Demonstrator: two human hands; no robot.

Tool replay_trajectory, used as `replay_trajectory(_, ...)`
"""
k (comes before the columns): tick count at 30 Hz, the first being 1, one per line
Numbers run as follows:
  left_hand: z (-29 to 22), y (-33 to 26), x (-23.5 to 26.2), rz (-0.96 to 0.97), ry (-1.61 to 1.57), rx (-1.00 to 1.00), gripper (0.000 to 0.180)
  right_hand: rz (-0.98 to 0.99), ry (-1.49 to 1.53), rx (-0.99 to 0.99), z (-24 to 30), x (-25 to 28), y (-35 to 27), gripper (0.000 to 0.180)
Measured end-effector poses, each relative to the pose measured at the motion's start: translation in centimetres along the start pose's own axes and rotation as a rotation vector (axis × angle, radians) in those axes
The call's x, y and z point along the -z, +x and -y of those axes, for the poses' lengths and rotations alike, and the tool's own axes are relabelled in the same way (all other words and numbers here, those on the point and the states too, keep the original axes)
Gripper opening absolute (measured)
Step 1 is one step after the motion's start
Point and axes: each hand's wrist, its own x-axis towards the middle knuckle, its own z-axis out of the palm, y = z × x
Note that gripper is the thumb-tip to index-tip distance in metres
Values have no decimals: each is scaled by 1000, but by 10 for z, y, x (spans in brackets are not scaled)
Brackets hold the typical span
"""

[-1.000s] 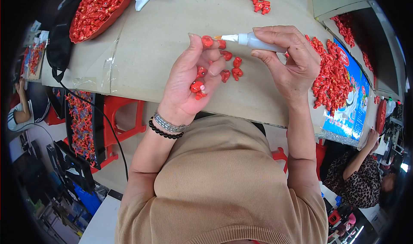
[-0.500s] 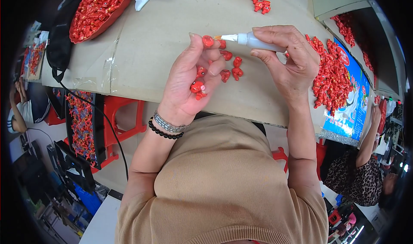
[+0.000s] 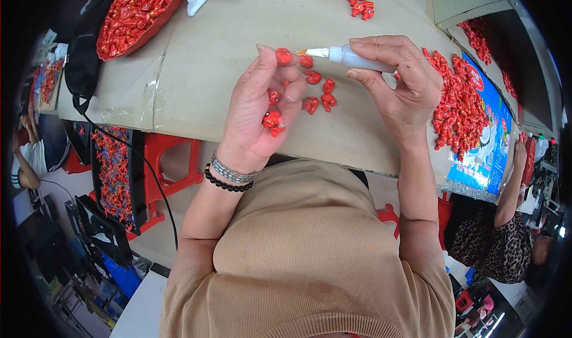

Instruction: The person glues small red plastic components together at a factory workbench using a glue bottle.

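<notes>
Between the thumb and fingertips of my left hand [image 3: 253,114] is a small red plastic piece [image 3: 283,55]. More red pieces [image 3: 273,121] rest in the same palm, partly covered by the curled fingers. My right hand [image 3: 402,79] grips a white squeeze bottle [image 3: 360,59] lying nearly level, its narrow nozzle [image 3: 316,52] pointing left at the held piece. The tip is very close to that piece; whether they touch I cannot tell. Just beyond my left fingers, several loose red figure parts [image 3: 328,101] lie on the tabletop.
At the right is a heap of red figure parts [image 3: 459,108] beside a blue printed sheet [image 3: 494,141]. A red basin [image 3: 140,19] full of red pieces stands far left, near a black cable [image 3: 128,144]. Another person [image 3: 497,237] sits at the right.
My left hand has shifted slightly left with the red piece, away from the nozzle. My right hand and the bottle have stayed nearly still.
</notes>
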Motion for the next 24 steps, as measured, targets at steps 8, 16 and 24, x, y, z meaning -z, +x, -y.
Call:
replay_trajectory(8,0,1,3,32,-23,-12,41,9,-5,4,0,0,0,29)
replay_trajectory(16,2,2,8,57,-89,61,39,-35,57,-35,-6,-1,-4,28)
replay_trajectory(24,1,0,0,80,-78,120,42,-36,103,-64,-8,-3,-5,28)
